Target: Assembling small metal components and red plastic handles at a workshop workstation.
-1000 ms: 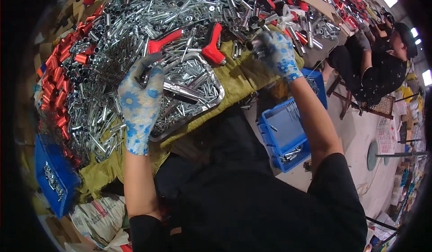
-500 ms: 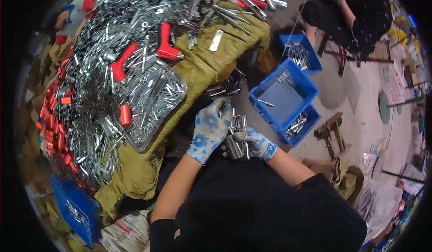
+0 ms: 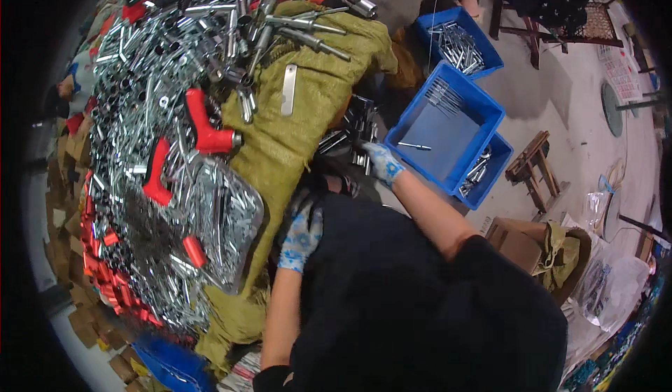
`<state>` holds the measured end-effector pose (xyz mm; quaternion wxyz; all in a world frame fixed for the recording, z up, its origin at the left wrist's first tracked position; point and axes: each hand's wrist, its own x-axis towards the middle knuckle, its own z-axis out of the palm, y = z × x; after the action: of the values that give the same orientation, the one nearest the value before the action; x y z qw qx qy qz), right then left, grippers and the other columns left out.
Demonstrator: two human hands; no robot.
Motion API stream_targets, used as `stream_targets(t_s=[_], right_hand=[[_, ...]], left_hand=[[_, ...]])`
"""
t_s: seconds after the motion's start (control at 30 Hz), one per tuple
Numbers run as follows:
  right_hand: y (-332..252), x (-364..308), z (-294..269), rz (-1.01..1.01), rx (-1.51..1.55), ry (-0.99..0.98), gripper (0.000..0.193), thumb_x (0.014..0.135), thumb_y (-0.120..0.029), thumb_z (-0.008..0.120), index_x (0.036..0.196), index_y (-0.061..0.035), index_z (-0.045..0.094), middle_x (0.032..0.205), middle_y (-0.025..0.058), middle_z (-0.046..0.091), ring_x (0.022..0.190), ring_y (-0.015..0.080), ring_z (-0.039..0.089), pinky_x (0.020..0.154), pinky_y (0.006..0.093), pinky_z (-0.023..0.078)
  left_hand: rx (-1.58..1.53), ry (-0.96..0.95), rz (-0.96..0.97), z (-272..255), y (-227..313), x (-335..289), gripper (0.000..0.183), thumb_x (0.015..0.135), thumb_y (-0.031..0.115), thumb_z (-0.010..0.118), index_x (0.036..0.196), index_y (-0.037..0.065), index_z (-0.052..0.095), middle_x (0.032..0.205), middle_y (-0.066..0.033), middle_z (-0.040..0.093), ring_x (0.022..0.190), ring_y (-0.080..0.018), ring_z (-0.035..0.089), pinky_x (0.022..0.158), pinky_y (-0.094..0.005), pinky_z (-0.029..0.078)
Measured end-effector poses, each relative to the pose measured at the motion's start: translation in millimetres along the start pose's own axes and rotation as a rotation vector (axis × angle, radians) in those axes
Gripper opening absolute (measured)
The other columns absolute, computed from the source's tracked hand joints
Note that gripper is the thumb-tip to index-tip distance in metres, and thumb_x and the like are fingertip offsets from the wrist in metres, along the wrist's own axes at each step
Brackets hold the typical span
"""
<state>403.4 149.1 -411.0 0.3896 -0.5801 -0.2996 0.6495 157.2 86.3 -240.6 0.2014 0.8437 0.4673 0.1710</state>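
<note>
My right hand (image 3: 383, 162), in a white glove with blue flowers and dark fingertips, reaches down beside a blue crate. Its fingers are closed around shiny metal tubes (image 3: 360, 159), partly covered by the hand. Just beyond lies a low pile of similar metal tubes (image 3: 358, 122), in shadow. My left hand (image 3: 302, 236), gloved alike, rests by the dark clothing over my lap, next to the edge of the olive woven sack (image 3: 269, 171). Its fingers stretch forward with nothing visible in them; the fingertips are in shadow.
Left of me rises a heap of metal parts (image 3: 150, 105) with red pistol-shaped handles (image 3: 203, 122) and a clear tray (image 3: 245, 252) of small pins. A flat metal plate (image 3: 288, 89) lies on the sack. Right stand stacked blue crates (image 3: 493, 122) and a small wooden stool (image 3: 535, 171).
Both hands were together holding metal tubes before my lap. They have parted: my right hand moved forward to the low pile, my left drew back, without tubes. The view has shifted.
</note>
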Motion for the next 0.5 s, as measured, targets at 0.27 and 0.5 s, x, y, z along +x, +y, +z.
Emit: stream_targets(t_s=[0.27,0.5], right_hand=[[-4,124,34,-0.104,0.176,0.36,0.04,0.083,-0.032,0.07,0.11,-0.002,0.065,0.101,0.0072,0.067,0.089,0.022,0.063,0.08,0.034,0.051],[-10,142,88,-0.113,-0.762,0.535,0.039,0.084,-0.03,0.069,0.111,-0.0016,0.065,0.102,0.0096,0.067,0.091,0.0234,0.063,0.081,0.0343,0.051]], left_hand=[[-0.151,-0.025,-0.124,43,-55,-44,0.035,0.095,0.018,0.051,0.124,-0.002,0.055,0.13,-0.0208,0.054,0.119,-0.0364,0.051,0.103,-0.0398,0.039],[-0.126,-0.178,-0.198,34,-57,-64,0.035,0.094,0.02,0.053,0.122,-0.001,0.056,0.126,-0.0205,0.055,0.116,-0.0363,0.053,0.101,-0.0403,0.04]])
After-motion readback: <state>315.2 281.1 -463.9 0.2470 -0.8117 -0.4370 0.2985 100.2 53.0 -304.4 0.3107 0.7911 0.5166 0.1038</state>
